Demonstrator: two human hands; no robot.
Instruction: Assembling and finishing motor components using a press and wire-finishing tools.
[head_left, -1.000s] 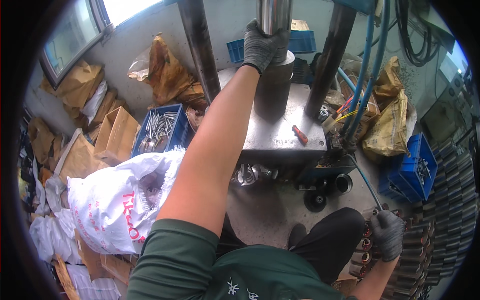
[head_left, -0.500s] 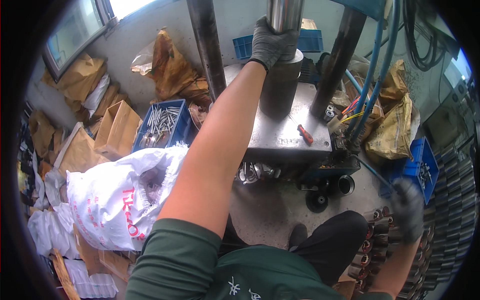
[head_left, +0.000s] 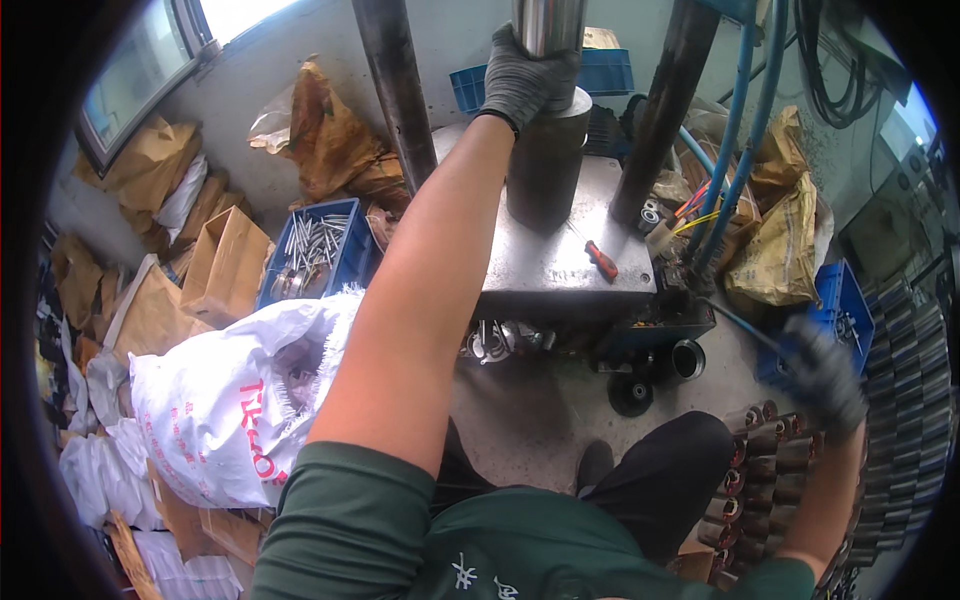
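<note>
My left hand (head_left: 528,84), in a grey glove, is wrapped around the join between the shiny steel ram (head_left: 549,24) and the dark metal cylinder (head_left: 546,170) below it. The cylinder stands upright on the press's steel table (head_left: 530,262). A screwdriver (head_left: 602,262) with a red and black handle lies on that table, to the right of the cylinder. Low on the right, my right hand (head_left: 822,372), also gloved and smeared by motion, is closed on the end of a thin lever (head_left: 740,322) running from the press; its fingers are not sharp.
Dark press columns (head_left: 396,90) flank the cylinder. Left are a white woven sack (head_left: 215,400), a blue crate of metal pins (head_left: 325,245) and a cardboard box (head_left: 228,262). Stacked motor cores (head_left: 765,470) and a blue bin (head_left: 848,310) stand right. Blue hoses (head_left: 745,150) hang behind.
My right hand has shifted slightly right, with the lever end. The view has turned a little, so the press appears farther left. My left hand keeps its place on the ram and cylinder.
</note>
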